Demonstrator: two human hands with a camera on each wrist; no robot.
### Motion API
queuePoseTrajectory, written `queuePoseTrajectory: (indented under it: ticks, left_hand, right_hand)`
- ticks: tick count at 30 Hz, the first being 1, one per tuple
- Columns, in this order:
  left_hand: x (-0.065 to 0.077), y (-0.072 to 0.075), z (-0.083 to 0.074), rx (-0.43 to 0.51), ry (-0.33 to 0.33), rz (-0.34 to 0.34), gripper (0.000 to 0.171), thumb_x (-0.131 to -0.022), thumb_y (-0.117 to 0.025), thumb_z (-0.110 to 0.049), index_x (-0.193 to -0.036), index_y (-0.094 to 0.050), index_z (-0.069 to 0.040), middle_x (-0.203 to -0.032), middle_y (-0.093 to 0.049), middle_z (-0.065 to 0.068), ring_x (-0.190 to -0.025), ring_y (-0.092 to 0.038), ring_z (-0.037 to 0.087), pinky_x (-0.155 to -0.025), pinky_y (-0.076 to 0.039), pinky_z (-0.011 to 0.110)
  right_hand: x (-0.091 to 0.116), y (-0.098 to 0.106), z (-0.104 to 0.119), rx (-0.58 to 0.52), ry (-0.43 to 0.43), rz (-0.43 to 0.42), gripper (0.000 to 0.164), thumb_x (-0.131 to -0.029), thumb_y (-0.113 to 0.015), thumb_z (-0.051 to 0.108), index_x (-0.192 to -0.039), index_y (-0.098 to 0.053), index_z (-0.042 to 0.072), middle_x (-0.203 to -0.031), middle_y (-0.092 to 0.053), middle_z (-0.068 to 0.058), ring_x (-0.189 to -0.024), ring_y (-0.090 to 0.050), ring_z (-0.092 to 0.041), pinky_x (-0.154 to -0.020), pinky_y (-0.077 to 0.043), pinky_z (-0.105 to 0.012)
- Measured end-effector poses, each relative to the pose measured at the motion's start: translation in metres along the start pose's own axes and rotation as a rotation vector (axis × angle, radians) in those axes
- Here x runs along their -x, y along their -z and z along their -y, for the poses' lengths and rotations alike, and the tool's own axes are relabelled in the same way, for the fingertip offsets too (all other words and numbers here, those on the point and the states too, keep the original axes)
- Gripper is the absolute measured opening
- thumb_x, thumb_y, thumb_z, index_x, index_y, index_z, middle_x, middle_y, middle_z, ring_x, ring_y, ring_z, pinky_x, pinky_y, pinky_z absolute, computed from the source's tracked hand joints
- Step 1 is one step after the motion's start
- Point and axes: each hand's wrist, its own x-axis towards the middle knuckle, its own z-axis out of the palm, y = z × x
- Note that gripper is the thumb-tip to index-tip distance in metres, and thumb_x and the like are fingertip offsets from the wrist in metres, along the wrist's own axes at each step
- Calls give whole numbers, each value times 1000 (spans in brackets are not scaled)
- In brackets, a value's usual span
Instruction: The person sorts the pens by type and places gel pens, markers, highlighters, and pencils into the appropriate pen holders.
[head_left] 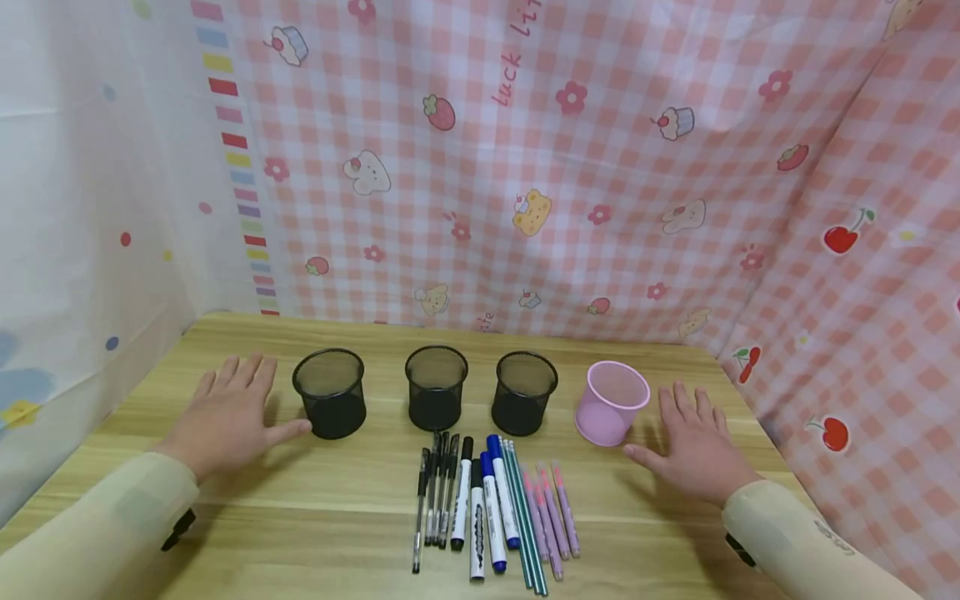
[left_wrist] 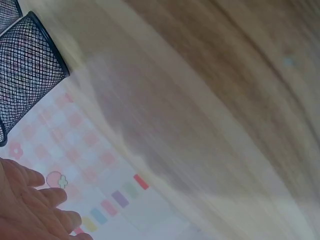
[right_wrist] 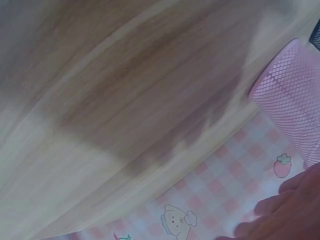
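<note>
My left hand (head_left: 232, 417), palm down with fingers spread, is just left of a black mesh pen cup (head_left: 335, 404); its thumb tip comes close to that cup. On the other side, my right hand (head_left: 693, 446) spreads its fingers beside a pink mesh pen cup (head_left: 606, 417). Neither hand holds anything. Two more black mesh pen cups, one in the middle (head_left: 436, 400) and one right of it (head_left: 521, 404), complete the row. In front lie several black gel pens (head_left: 433, 496), black markers (head_left: 477, 517), blue-capped markers (head_left: 492, 517), green pencils (head_left: 525, 517) and purple pens with pink ends (head_left: 553, 521).
A wooden table (head_left: 300, 533) carries everything. Behind it hangs a pink checked curtain (head_left: 480, 167) with cartoon prints, which also closes the right side. A whitish curtain (head_left: 82, 208) with coloured dots borders the left.
</note>
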Motion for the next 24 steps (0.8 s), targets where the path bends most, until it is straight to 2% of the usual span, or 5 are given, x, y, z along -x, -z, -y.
queuePoseTrajectory:
  ticks: [7,11,14,19,24]
  left_hand:
    - [-3,3,0,3,-16,-47,122,-92,-50,-84,-164,-17,10,-165,-23,40,-150,-17,67,-120,-15,79]
    - [-8,7,-4,18,-34,-72,121,-93,-48,-83,-164,-16,9,-167,-24,37,-151,-19,64,-121,-16,77]
    - [-11,10,-10,39,-49,-85,118,-95,-48,-82,-165,-16,8,-168,-24,36,-153,-21,61,-123,-16,75]
    - [-17,13,-20,63,-63,-100,115,-97,-45,-80,-164,-19,9,-167,-25,35,-154,-23,56,-123,-18,74]
    - [-23,15,-33,110,-54,-95,115,-96,-46,-81,-164,-19,8,-167,-26,35,-155,-23,54,-124,-17,73]
  right_hand:
    - [5,5,3,5,-8,33,111,-98,-64,63,-157,-20,-20,-160,-24,-47,-145,-27,-68,-118,-28,-76]
    - [8,8,7,31,-29,76,100,-101,-65,53,-152,-27,-24,-143,-51,-45,-128,-56,-61,-105,-48,-69]
    - [10,10,12,52,-38,100,85,-101,-66,46,-147,-41,-21,-126,-66,-40,-111,-69,-55,-93,-56,-66]
    - [12,12,27,67,-25,125,58,-100,-66,38,-130,-64,-11,-117,-74,-30,-104,-72,-50,-88,-58,-65]
    - [15,13,40,56,-13,136,56,-101,-66,37,-129,-66,-12,-122,-73,-29,-110,-71,-50,-95,-57,-64]
